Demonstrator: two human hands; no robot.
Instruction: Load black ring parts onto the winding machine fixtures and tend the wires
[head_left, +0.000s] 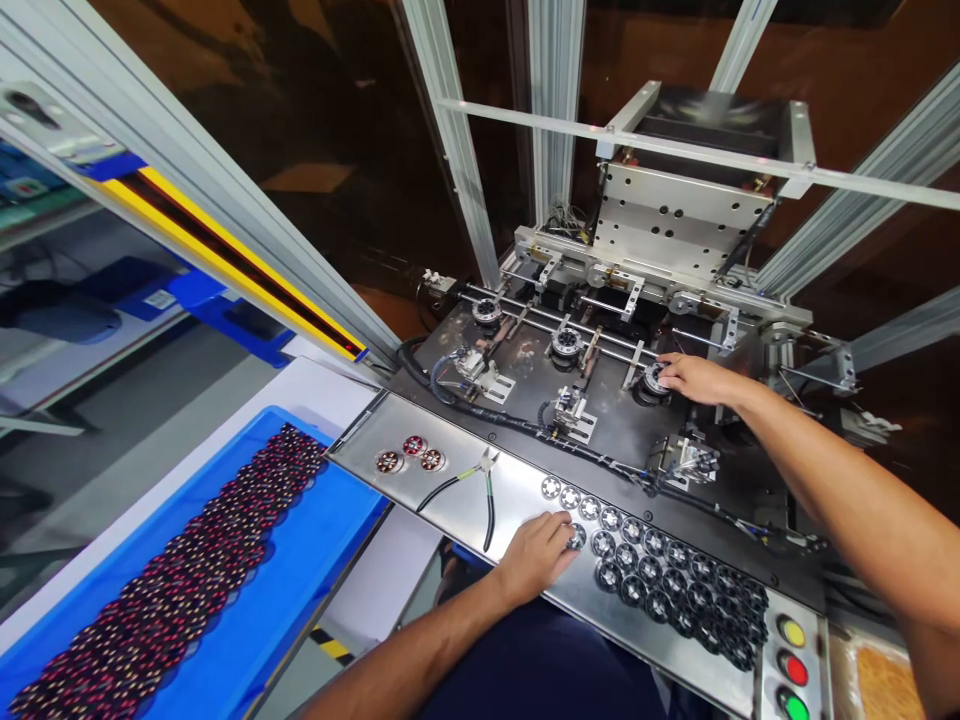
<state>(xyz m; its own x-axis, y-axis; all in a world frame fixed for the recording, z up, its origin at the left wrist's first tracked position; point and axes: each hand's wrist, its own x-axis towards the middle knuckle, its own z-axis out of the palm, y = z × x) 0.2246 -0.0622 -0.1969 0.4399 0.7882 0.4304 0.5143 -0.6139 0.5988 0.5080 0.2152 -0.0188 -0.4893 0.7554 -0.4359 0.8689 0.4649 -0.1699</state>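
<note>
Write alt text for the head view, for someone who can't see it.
A person's right hand touches a round machine fixture while the left hand touches a spoked black ring on a metal tray. That tray also holds similar rings and cutting pliers; a blue tray holds red-and-black round parts.

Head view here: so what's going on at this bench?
The person's right hand has its fingers at the rightmost of three round fixtures on the machine. The left hand is at a ring-shaped part on the metal tray, beside rows of similar parts. Whether either hand grips is unclear. Pliers lie farther left.
</note>
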